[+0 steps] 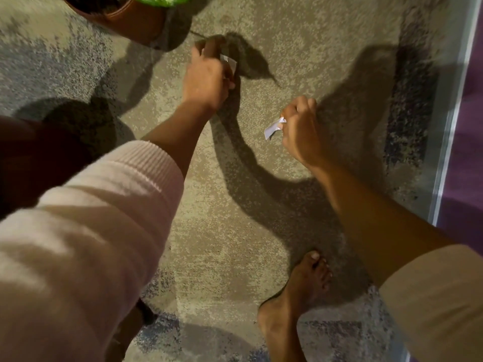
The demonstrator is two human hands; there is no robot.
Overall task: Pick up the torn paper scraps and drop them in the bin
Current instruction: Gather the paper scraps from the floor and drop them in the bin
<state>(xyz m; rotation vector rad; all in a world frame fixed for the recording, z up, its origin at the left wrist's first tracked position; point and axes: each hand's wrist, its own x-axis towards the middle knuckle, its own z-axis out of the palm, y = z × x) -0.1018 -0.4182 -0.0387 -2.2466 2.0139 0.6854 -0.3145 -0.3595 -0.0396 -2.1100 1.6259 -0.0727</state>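
Observation:
My left hand (209,77) reaches down to the carpet (287,48) at the upper middle, its fingers closed around white paper scraps (230,62) that show at its right side. My right hand (300,129) is a fist lower and to the right, pinching a white torn paper scrap (272,129) that sticks out to its left above the carpet. No loose scraps show on the floor around the hands. No bin can be made out for certain.
A brown round pot (125,19) with something green (162,0) in it stands at the top left. A purple surface (467,142) with a pale edge runs down the right side. My bare foot (295,296) rests on the carpet at the bottom.

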